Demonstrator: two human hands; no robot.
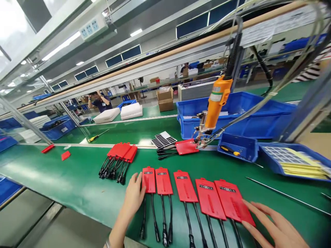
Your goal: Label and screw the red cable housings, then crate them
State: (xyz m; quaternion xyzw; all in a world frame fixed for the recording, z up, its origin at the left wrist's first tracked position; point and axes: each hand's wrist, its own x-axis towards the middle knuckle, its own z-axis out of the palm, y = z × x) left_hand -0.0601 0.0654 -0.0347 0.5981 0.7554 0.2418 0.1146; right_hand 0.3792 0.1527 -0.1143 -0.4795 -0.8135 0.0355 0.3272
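Observation:
Several flat red plastic cases with black cables lie in a row on the green bench (77, 179) in front of me. My left hand (134, 196) lies flat with fingers stretched, touching the left edge of the leftmost red case (148, 179). My right hand (274, 227) is open, fingers spread, resting against the lower edge of the rightmost red case (232, 203). Between them lie three more red cases, one of them (184, 186) in the middle. Neither hand grips anything.
A pile of red cases with cables (120, 155) lies further back. An orange electric screwdriver (216, 103) hangs over another red case (186, 147). Small solar panels (163, 139), blue bins (238, 146), a yellow screwdriver (97, 136). A person (100, 101) stands beyond.

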